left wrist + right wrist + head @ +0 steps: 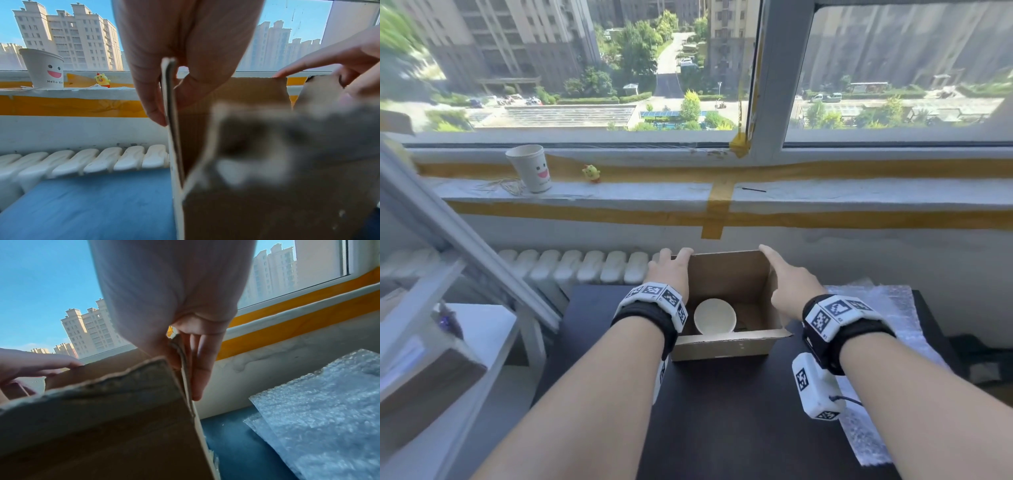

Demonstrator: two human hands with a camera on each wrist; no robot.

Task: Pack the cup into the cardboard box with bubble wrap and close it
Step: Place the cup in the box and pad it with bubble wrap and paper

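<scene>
1. The window [592, 68] fills the top of the head view, from 10 to 2 o'clock, with tall buildings and trees beyond the glass.
2. The windowsill [825, 193] runs across below it, edged with yellow tape [717, 205].
3. The radiator [585, 270] lies under the sill at 9 o'clock of the box.
4. The dark surface [722, 411] carries the box and the bubble wrap.
5. The bubble wrap [887, 377] lies flat on the surface at 3 o'clock of the box, apart from it, with nothing wrapped in it.
6. The cardboard box [726, 347] stands open at the middle of the surface, its flaps upright.
7. The left hand [671, 270] holds the left flap at 9 o'clock of the box; its grip is clamped on the flap edge, the thumb inside and a finger outside in the left wrist view.
8. The right hand [791, 284] holds the right flap at 3 o'clock; its grip is clamped on that flap, fingers [203, 363] down the outer face and the thumb on the inner face.
9. The cup [715, 316] stands upright inside the box, on its floor, toward 7 o'clock, bare of wrap.
10. A paper cup [530, 168] with a smiling face stands on the windowsill at 10 o'clock.
11. A small yellow toy [592, 173] stands just to its 3 o'clock.
</scene>
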